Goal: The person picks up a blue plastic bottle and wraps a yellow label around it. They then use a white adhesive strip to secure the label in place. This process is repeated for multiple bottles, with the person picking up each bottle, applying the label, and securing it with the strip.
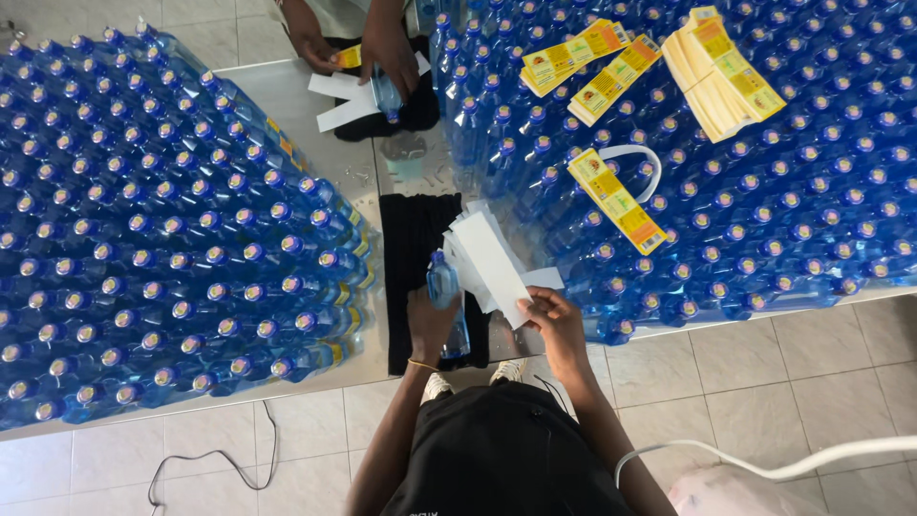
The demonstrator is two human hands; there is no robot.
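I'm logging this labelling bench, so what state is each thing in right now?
Left hand: gripping a blue bottle, which lies on the black cloth.
Right hand: pinching a white backing strip.
Bottles at left: capped, upright, yellow labels showing on the nearest ones.
Bottles at right: capped, upright.
Yellow labels: loose, lying on the caps.
Other person's hands: holding a bottle and a label.

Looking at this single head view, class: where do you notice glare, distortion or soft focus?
Head view: glare whitens the metal table at top; wide-lens distortion fans the blue bottles outward at the left; the left hand on a bottle and the right hand on white strips look sharp; shadows are soft.
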